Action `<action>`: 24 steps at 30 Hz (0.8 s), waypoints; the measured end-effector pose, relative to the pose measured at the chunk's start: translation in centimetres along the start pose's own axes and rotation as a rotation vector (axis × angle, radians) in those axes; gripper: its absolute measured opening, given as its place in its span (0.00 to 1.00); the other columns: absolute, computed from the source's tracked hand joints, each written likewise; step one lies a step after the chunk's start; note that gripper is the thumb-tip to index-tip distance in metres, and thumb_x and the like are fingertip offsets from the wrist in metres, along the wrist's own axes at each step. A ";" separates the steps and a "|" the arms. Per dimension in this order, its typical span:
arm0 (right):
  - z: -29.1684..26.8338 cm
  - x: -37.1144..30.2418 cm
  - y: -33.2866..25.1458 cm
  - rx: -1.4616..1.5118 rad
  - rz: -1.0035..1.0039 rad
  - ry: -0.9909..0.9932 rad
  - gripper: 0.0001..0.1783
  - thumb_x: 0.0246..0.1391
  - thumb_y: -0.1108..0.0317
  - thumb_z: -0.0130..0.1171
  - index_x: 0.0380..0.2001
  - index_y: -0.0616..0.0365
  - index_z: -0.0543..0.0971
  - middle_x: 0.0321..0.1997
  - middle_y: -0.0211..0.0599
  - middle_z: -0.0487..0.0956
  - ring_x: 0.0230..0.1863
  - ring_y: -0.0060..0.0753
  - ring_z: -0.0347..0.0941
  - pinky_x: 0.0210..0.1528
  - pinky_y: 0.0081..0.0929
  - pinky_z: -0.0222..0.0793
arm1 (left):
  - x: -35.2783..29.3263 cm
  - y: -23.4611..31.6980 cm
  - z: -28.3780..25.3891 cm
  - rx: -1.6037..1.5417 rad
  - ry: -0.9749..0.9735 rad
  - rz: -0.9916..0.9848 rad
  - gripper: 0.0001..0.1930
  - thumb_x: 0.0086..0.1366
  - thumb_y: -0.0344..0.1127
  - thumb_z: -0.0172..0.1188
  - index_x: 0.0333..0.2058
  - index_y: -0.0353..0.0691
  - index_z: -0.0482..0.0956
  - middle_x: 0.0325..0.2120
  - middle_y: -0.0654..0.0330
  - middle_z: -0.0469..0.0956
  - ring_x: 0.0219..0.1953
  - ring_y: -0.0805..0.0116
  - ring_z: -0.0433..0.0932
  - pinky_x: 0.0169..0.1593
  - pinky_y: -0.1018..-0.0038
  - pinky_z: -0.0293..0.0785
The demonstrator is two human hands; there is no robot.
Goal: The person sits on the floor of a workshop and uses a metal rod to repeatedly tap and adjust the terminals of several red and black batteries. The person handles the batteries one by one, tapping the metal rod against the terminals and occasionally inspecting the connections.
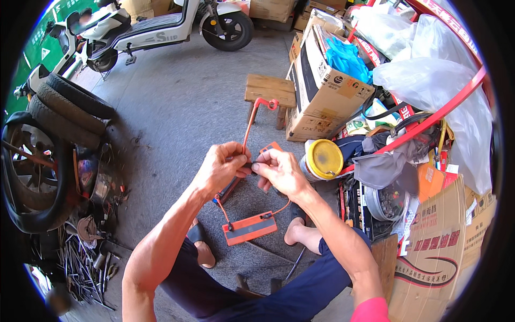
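Note:
My left hand (pixel 222 166) and my right hand (pixel 279 170) meet in front of me, fingertips pinched together on a small dark piece between them. From that spot an orange wire (pixel 248 126) arcs away to a red ring end near the stool. An orange card (pixel 271 146) shows just behind my right fingers. Thin red leads run down from both hands to an orange rectangular module (pixel 250 228) with a grey strip, lying on the concrete between my sandalled feet.
A small wooden stool (pixel 270 90) stands ahead. Cardboard boxes (pixel 322 86), plastic bags and a yellow-lidded tub (pixel 323 159) crowd the right. Stacked tyres (pixel 67 104), a wheel and scattered tools (pixel 86 268) lie left. A white scooter (pixel 155 27) is parked at the back.

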State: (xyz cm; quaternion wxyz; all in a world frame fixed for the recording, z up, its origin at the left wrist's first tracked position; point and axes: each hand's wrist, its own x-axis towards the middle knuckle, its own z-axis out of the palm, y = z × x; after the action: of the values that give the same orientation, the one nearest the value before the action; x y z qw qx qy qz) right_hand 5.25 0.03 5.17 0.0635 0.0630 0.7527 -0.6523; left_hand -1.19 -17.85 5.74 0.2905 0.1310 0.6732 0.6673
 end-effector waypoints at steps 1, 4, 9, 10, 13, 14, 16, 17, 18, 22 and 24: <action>0.0 1.1 0.2 -0.006 0.057 -0.013 0.10 0.57 0.72 0.62 0.38 0.69 0.77 0.27 0.35 0.79 0.24 0.23 0.77 0.22 0.21 0.74 | 0.9 -0.5 -0.3 0.026 0.022 -0.008 0.07 0.68 0.26 0.52 0.40 0.30 0.77 0.34 0.55 0.81 0.35 0.69 0.82 0.42 0.73 0.82; 1.0 4.8 3.8 0.108 0.130 0.035 0.11 0.56 0.71 0.63 0.39 0.67 0.78 0.29 0.35 0.81 0.23 0.23 0.77 0.22 0.21 0.75 | 3.4 -3.2 -1.4 0.029 0.142 -0.051 0.07 0.67 0.27 0.53 0.39 0.30 0.78 0.31 0.54 0.81 0.31 0.69 0.82 0.36 0.74 0.80; 2.8 8.1 9.6 0.253 0.301 0.123 0.13 0.53 0.69 0.66 0.40 0.64 0.80 0.29 0.34 0.82 0.22 0.22 0.77 0.22 0.21 0.76 | 7.6 -7.9 -3.3 0.251 0.164 -0.126 0.07 0.63 0.27 0.55 0.37 0.31 0.79 0.28 0.57 0.81 0.27 0.72 0.80 0.29 0.75 0.78; 3.1 8.7 10.7 0.257 0.307 0.131 0.13 0.53 0.69 0.66 0.40 0.64 0.80 0.29 0.35 0.82 0.22 0.22 0.77 0.21 0.21 0.76 | 8.4 -9.4 -3.9 0.288 0.167 -0.118 0.07 0.61 0.27 0.56 0.35 0.32 0.80 0.26 0.58 0.81 0.25 0.73 0.81 0.27 0.75 0.77; 3.7 10.1 13.8 0.269 0.335 0.182 0.12 0.53 0.71 0.66 0.39 0.66 0.80 0.29 0.36 0.82 0.21 0.23 0.78 0.20 0.21 0.76 | 10.5 -12.6 -4.7 0.407 0.152 -0.139 0.06 0.59 0.27 0.57 0.33 0.32 0.80 0.24 0.58 0.81 0.24 0.73 0.81 0.28 0.75 0.77; 3.8 10.4 14.6 0.248 0.327 0.180 0.12 0.53 0.72 0.66 0.40 0.66 0.80 0.29 0.37 0.82 0.21 0.24 0.78 0.20 0.21 0.76 | 10.9 -13.6 -4.7 0.490 0.178 -0.140 0.05 0.56 0.27 0.59 0.30 0.33 0.81 0.22 0.59 0.81 0.23 0.72 0.82 0.28 0.74 0.77; 4.1 10.9 16.1 0.192 0.316 0.185 0.12 0.52 0.74 0.65 0.40 0.69 0.79 0.28 0.39 0.82 0.21 0.25 0.78 0.19 0.21 0.76 | 11.8 -15.5 -5.1 0.563 0.159 -0.198 0.06 0.52 0.31 0.62 0.29 0.37 0.83 0.23 0.55 0.82 0.28 0.62 0.83 0.34 0.67 0.78; 4.2 11.1 16.8 0.144 0.334 0.207 0.12 0.52 0.74 0.65 0.39 0.70 0.79 0.28 0.40 0.82 0.20 0.25 0.78 0.19 0.20 0.75 | 12.2 -16.5 -5.3 0.553 0.139 -0.241 0.07 0.49 0.33 0.62 0.29 0.40 0.84 0.25 0.51 0.82 0.32 0.54 0.83 0.38 0.62 0.78; 4.5 11.3 17.4 0.131 0.348 0.242 0.09 0.52 0.75 0.64 0.36 0.69 0.80 0.26 0.40 0.82 0.20 0.24 0.78 0.18 0.21 0.75 | 12.5 -17.4 -5.4 0.565 0.126 -0.244 0.07 0.49 0.34 0.62 0.28 0.40 0.84 0.25 0.51 0.82 0.32 0.54 0.83 0.38 0.62 0.78; 4.7 12.0 19.3 0.089 0.376 0.319 0.07 0.51 0.76 0.64 0.33 0.70 0.81 0.24 0.39 0.82 0.18 0.24 0.78 0.16 0.20 0.74 | 14.0 -19.3 -5.1 0.615 0.086 -0.260 0.08 0.49 0.35 0.63 0.29 0.41 0.83 0.27 0.51 0.83 0.36 0.53 0.83 0.40 0.61 0.78; 4.4 12.1 20.1 0.095 0.404 0.329 0.08 0.50 0.76 0.65 0.34 0.70 0.81 0.24 0.39 0.82 0.18 0.24 0.78 0.16 0.20 0.74 | 14.6 -20.0 -4.8 0.639 0.067 -0.290 0.08 0.49 0.35 0.64 0.29 0.41 0.83 0.29 0.50 0.83 0.38 0.52 0.83 0.42 0.60 0.78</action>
State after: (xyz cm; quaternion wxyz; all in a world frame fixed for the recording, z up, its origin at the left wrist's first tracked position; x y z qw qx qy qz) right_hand -3.05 -1.30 -17.17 0.0661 0.3203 0.6936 -0.6419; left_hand -11.34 -15.06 -17.15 0.3044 0.0961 0.8688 0.3785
